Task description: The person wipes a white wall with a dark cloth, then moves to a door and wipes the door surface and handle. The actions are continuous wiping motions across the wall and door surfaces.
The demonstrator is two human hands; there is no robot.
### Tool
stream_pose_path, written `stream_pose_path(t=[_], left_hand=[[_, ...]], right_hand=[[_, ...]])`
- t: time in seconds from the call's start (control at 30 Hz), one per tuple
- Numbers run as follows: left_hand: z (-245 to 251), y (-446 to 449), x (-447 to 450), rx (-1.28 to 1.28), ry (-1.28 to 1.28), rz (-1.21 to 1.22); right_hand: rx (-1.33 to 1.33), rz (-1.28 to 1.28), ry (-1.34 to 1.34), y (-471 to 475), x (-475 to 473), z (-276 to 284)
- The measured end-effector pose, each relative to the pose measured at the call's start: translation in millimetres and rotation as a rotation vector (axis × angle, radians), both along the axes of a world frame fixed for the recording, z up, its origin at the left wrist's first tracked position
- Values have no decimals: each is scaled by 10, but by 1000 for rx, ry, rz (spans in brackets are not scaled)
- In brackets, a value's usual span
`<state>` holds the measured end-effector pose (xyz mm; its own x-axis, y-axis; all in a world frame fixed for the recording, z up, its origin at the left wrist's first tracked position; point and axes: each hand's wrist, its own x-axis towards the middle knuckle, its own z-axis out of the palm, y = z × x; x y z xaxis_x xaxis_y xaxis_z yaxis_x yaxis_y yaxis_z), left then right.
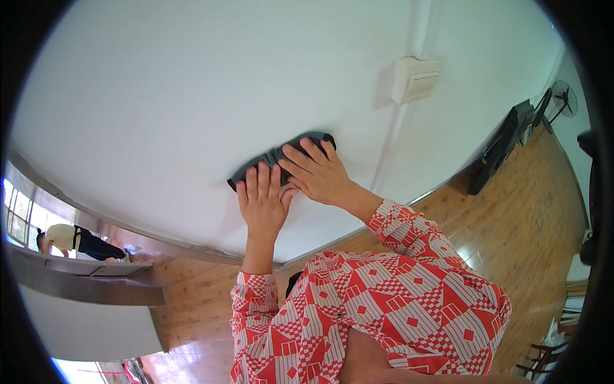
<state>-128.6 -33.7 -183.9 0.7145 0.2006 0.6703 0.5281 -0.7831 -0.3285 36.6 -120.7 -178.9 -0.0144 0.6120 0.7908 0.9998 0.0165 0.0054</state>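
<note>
A dark grey folded cloth (273,156) with black ends lies flat against a white wall (192,96). My left hand (263,201) presses on its lower left part, palm down, with the fingertips on the fabric. On the upper right part rests my right hand (316,170), fingers spread over the cloth. The two hands are close together near the middle of the cloth. Neither hand wraps around it; the fabric under the palms and fingers is hidden.
A switch box (416,80) with a cable duct is mounted at the upper right. Dark flat panels (503,144) lean by the wall at right, near a fan (564,98). A person (86,241) bends beyond the opening at left. Wooden floor (518,230) lies below.
</note>
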Motion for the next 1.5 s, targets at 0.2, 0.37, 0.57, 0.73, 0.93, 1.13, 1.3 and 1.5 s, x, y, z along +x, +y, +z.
stream_pose_path(t=[0.2,0.37,0.57,0.73,0.93,1.13,1.3,1.5], left_hand=[[331,65,102,-92,-39,51],[1150,158,449,-13,-175,121],[1145,57,521,-43,-238,66],[309,94,228,-120,-163,45],[-119,218,-55,-70,-79,32],[706,488,156,-17,-156,14],[1090,516,282,-20,-179,61],[491,465,58,-29,-129,-4]], right_hand=[[46,3,29,73,95,249],[185,-33,41,287,268,989],[211,-45,70,291,185,978],[53,-12,12,204,42,261],[-42,19,-36,91,-147,3],[105,9,36,346,31,691],[235,109,151,455,136,971],[117,61,-26,313,18,518]])
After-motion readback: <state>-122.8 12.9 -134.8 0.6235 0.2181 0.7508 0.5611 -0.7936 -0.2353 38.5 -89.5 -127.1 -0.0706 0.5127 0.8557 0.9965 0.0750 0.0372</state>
